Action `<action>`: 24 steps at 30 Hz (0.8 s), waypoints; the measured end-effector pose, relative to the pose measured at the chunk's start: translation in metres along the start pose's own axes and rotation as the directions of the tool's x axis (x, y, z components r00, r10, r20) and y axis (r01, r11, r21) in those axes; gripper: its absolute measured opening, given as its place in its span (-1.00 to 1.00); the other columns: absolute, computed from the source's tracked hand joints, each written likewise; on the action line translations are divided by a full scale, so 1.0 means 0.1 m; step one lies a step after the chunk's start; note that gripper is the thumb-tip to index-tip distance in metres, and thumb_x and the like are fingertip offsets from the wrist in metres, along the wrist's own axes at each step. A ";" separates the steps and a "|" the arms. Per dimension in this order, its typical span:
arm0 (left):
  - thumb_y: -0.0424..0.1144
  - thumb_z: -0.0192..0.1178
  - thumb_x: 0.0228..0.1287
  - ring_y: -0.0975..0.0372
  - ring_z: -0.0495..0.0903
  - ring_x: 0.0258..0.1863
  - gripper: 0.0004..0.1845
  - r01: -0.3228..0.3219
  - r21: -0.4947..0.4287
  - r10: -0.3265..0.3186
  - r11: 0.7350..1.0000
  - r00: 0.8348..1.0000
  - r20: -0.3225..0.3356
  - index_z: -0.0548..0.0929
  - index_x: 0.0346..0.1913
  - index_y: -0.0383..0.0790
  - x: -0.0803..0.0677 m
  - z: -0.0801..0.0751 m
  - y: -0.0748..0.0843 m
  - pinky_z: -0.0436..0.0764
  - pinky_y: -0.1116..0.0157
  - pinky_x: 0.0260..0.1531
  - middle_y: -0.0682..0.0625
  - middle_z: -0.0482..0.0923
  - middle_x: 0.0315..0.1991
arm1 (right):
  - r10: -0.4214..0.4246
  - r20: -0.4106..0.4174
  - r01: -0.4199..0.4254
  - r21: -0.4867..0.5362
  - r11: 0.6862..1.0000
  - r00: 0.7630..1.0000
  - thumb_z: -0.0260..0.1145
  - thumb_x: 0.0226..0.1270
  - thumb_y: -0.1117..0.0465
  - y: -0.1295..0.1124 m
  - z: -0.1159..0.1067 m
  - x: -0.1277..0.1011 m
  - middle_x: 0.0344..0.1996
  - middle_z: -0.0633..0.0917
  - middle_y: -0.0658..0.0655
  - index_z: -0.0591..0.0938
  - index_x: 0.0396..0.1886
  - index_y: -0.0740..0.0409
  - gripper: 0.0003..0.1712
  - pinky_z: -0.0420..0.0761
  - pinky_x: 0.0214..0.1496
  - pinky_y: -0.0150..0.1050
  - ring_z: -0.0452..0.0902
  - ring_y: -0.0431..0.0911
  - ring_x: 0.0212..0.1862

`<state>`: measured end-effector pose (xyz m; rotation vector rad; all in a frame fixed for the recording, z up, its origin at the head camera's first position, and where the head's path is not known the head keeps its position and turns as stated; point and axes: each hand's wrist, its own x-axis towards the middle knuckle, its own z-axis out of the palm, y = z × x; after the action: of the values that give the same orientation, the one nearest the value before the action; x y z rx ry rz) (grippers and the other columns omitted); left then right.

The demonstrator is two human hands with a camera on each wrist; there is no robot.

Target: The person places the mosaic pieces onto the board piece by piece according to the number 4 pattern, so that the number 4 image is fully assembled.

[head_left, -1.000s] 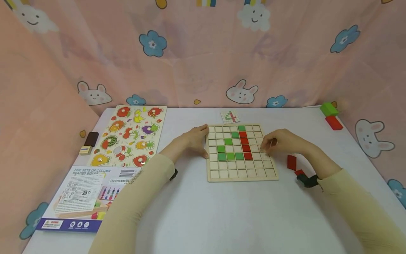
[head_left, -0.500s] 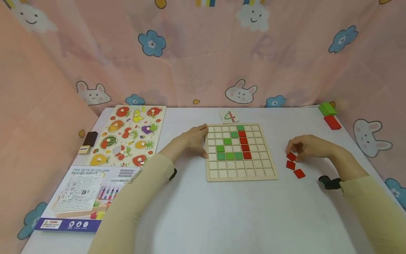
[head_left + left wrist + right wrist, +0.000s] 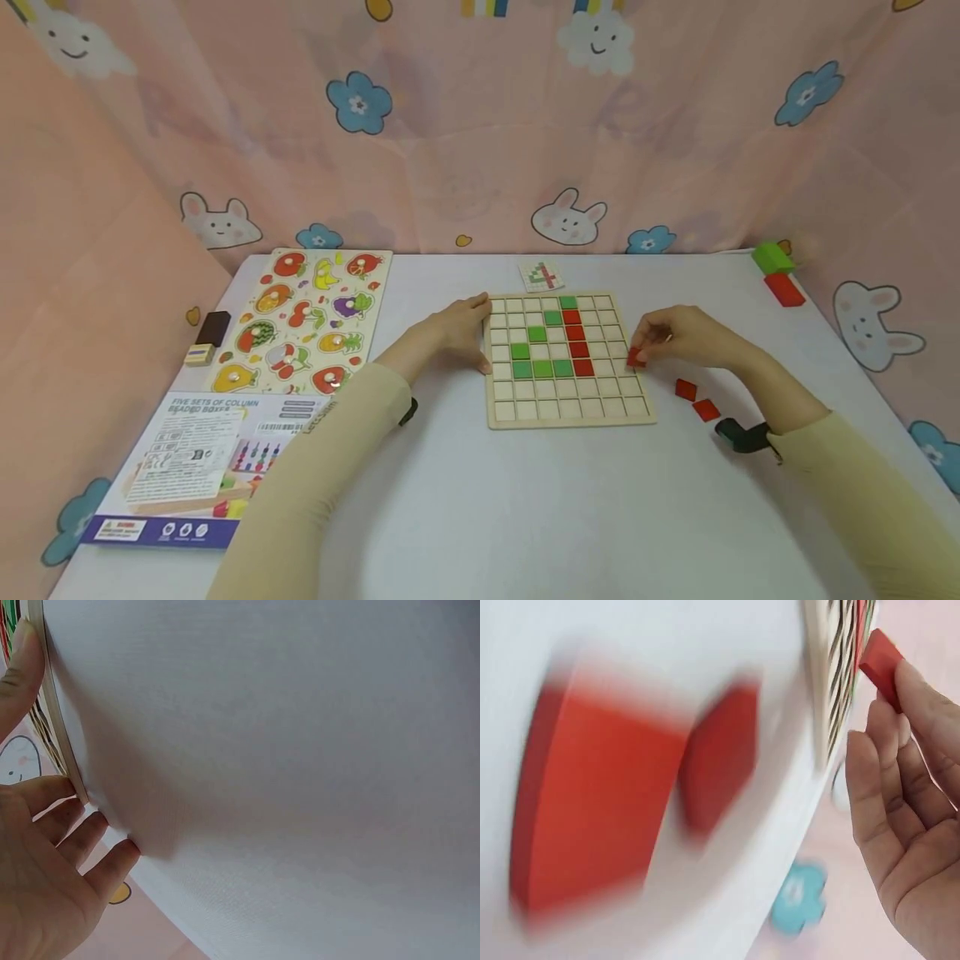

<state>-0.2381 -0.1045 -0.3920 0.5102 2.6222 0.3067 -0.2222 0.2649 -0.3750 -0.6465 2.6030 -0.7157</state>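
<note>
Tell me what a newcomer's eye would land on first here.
First the wooden grid board at the middle of the white table, with green and red tiles in its cells. Then the right hand, pinching a red tile at the board's right edge, while the left hand rests against its left edge. Two loose red tiles lie right of the board.

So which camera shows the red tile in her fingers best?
The right wrist view: the red tile fills the frame sharply, pinched at the right hand's fingertips. The head view shows it small; the left wrist view misses it.
</note>
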 end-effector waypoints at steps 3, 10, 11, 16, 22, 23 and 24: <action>0.14 0.51 -0.06 -0.05 -0.06 0.62 0.23 -0.001 -0.002 0.001 1.000 1.000 -0.003 0.00 0.59 -0.10 0.00 0.00 -0.01 0.22 -0.22 0.47 -0.03 -0.23 0.65 | -0.096 0.049 0.093 0.055 0.994 0.994 0.45 0.22 0.18 -0.20 0.16 0.10 -0.40 0.74 -0.05 0.73 -0.29 0.00 -0.92 0.61 -0.21 -0.44 0.56 -0.22 -0.31; 0.14 0.51 -0.06 -0.06 -0.06 0.62 0.23 -0.009 -0.002 0.009 1.000 1.000 -0.003 0.00 0.59 -0.12 0.00 0.01 -0.02 0.22 -0.21 0.48 -0.05 -0.22 0.65 | -0.179 0.084 0.175 0.052 0.983 0.980 0.47 0.18 0.24 -0.43 0.38 0.24 -0.40 0.76 -0.05 0.75 -0.35 0.03 -0.95 0.64 -0.25 -0.45 0.59 -0.27 -0.34; 0.15 0.51 -0.06 -0.06 -0.06 0.62 0.23 -0.010 0.000 0.010 1.000 1.000 -0.002 -0.01 0.59 -0.12 0.01 0.01 -0.02 0.22 -0.20 0.48 -0.05 -0.22 0.65 | -0.173 0.084 0.170 0.043 0.985 0.981 0.47 0.17 0.24 -0.44 0.40 0.25 -0.41 0.76 -0.06 0.75 -0.37 0.01 -0.95 0.64 -0.26 -0.45 0.59 -0.26 -0.34; 0.15 0.52 -0.07 -0.06 -0.05 0.62 0.24 -0.005 0.011 0.005 1.000 1.000 -0.006 0.00 0.59 -0.11 0.02 0.01 -0.02 0.23 -0.21 0.47 -0.04 -0.22 0.65 | -0.174 0.056 0.174 0.005 0.985 0.983 0.51 0.10 0.24 -0.45 0.44 0.26 -0.41 0.74 -0.10 0.76 -0.43 -0.06 -0.90 0.60 -0.28 -0.44 0.55 -0.22 -0.33; 0.15 0.52 -0.07 -0.05 -0.06 0.62 0.24 0.002 0.002 -0.002 1.000 1.000 -0.001 -0.01 0.59 -0.11 0.03 0.01 -0.02 0.22 -0.25 0.46 -0.03 -0.23 0.65 | -0.132 0.019 0.133 -0.021 0.991 0.991 0.52 0.12 0.16 -0.35 0.39 0.21 -0.39 0.69 -0.11 0.77 -0.33 -0.12 -0.89 0.53 -0.28 -0.42 0.49 -0.18 -0.29; 0.15 0.52 -0.07 -0.06 -0.06 0.62 0.24 0.003 0.003 -0.003 1.000 1.000 0.001 -0.02 0.59 -0.11 0.03 0.01 -0.02 0.21 -0.25 0.46 -0.03 -0.23 0.65 | -0.112 0.018 0.112 -0.018 0.994 0.994 0.51 0.14 0.15 -0.32 0.37 0.19 -0.39 0.68 -0.11 0.76 -0.31 -0.12 -0.88 0.52 -0.28 -0.42 0.49 -0.17 -0.29; 0.15 0.52 -0.07 -0.06 -0.06 0.62 0.25 0.004 0.003 -0.004 1.000 1.000 0.002 -0.02 0.59 -0.11 0.02 0.01 -0.02 0.21 -0.24 0.46 -0.03 -0.23 0.65 | -0.092 0.018 0.092 -0.014 0.996 0.996 0.50 0.15 0.15 -0.29 0.33 0.16 -0.39 0.67 -0.10 0.76 -0.28 -0.11 -0.87 0.52 -0.28 -0.41 0.48 -0.15 -0.28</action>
<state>-0.2404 -0.1052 -0.3942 0.5063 2.6215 0.3004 -0.2111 0.2219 -0.3893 -0.7774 2.5792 -0.7163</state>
